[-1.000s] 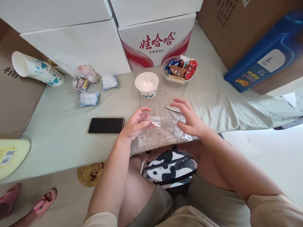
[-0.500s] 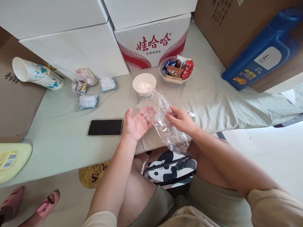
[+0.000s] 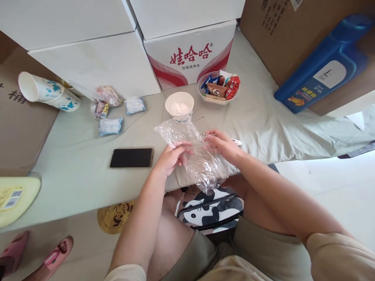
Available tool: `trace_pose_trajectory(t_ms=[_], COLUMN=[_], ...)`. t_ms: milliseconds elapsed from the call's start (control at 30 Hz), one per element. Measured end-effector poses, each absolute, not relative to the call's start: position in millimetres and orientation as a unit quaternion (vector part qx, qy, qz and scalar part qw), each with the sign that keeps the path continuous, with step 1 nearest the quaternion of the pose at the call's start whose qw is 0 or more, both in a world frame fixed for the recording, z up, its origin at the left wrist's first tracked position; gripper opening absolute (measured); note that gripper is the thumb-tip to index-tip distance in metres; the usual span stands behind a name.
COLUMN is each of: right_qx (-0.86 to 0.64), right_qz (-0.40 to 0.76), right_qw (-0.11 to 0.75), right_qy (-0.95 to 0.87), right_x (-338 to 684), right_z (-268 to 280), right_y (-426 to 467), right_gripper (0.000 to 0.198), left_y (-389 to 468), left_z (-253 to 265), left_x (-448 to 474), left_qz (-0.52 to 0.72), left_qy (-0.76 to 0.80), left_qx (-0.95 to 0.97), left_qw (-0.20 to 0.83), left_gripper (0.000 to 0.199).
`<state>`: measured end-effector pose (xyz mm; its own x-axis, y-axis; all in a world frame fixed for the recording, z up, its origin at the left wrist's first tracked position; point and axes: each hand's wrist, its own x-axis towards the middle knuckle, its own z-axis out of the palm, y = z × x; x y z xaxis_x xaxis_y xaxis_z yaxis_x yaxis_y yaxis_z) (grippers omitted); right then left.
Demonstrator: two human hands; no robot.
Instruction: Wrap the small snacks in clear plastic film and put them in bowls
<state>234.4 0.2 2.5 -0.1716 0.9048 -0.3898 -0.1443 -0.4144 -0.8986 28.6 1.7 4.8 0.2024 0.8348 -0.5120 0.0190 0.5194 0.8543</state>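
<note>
At frame centre, our left hand, open half a second ago, now grasps the clear plastic bag by its left side. Our right hand touches the opposite side; we cannot tell whether its fingers grip. We thus work the bag from both sides.

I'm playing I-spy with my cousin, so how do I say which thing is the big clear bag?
Find the white box with red writing, then come nearer, past the white bowl. The bag is between the left hand and the right hand. It's crinkly and see-through, unlike the bowl and the flat, black phone.
</note>
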Motion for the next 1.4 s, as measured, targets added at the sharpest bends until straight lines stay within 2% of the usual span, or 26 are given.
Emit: trace_pose_trajectory(t_ms=[133, 200, 333, 533, 700, 800, 900, 1100, 1333, 1400], right_qx=[-0.479, -0.469, -0.471, -0.508, -0.506, -0.512, -0.504, -0.405, -0.377, -0.391], right_qz=[0.732, 0.747, 0.761, 0.675, 0.636, 0.649, 0.650, 0.673, 0.675, 0.671], right_qw=[0.283, 0.268, 0.300, 0.300, 0.338, 0.331, 0.317, 0.398, 0.458, 0.465], right_qy=[-0.395, -0.386, -0.330, -0.443, -0.474, -0.455, -0.472, -0.474, -0.439, -0.425], right_x=[228.4, 228.0, 230.4, 225.1, 224.4, 225.8, 228.1, 236.6, 237.5, 237.7], right_z=[3.3, 1.9, 0.7, -2.3, -9.9, -13.3, -13.9, -7.8, -9.1, -6.2], right_y=[-4.6, -4.4, -1.2, -2.6, 1.1, 3.0, 2.2, -0.1, 1.0, 1.4], right_gripper=[0.034, 0.032, 0.042, 0.033, 0.019, 0.021, 0.024, 0.042, 0.025, 0.021], left_y=[-0.7, -1.2, -2.2, -2.6, -2.4, -2.5, -1.9, -2.2, -0.9, 0.5], left_z=[1.1, 0.4, -0.3, -6.7, 0.6, 4.1, 3.3, 5.1, 6.0, 4.8], left_x=[27.8, 26.8, 25.5, 27.2, 25.0, 24.1, 23.9, 17.6, 14.7, 15.8], left_qz=[0.259, 0.254, 0.245, 0.219, 0.232, 0.229, 0.245, 0.334, 0.401, 0.410], left_qy=[0.533, 0.530, 0.547, 0.533, 0.533, 0.523, 0.518, 0.459, 0.406, 0.400], left_qx=[0.447, 0.464, 0.490, 0.543, 0.519, 0.512, 0.507, 0.446, 0.376, 0.373], left_qw=[0.670, 0.663, 0.633, 0.611, 0.626, 0.642, 0.644, 0.692, 0.730, 0.730], left_gripper=[0.026, 0.025, 0.023, 0.028, 0.030, 0.040, 0.035, 0.040, 0.016, 0.017])
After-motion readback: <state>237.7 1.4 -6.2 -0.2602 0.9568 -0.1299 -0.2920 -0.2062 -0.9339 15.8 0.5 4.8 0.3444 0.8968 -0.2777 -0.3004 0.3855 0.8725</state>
